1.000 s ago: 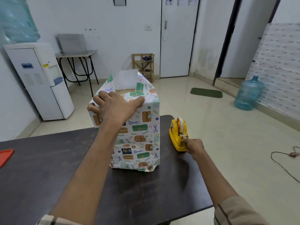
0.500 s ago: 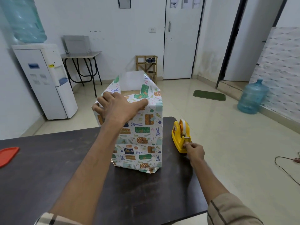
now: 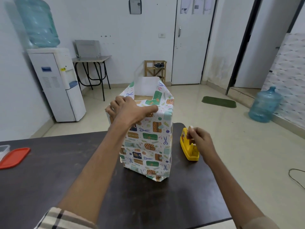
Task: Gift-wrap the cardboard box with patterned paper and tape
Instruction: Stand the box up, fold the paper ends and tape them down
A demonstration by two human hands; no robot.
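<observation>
Gripping patterned paper [image 3: 149, 142] in left hand [image 3: 130, 110], right fingers [image 3: 194, 132] pinching tape [image 3: 191, 127]

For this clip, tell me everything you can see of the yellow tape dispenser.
The yellow tape dispenser looks like moulded plastic, with a printed label on its side and a flat base. A pale roll of tape sits at its far upper end. It stands upright on the dark table near the right edge, right of the wrapped box and apart from it. The right hand reaches over it, covers its middle and seems to pinch the tape by the roll. The cutter end is hidden.
</observation>
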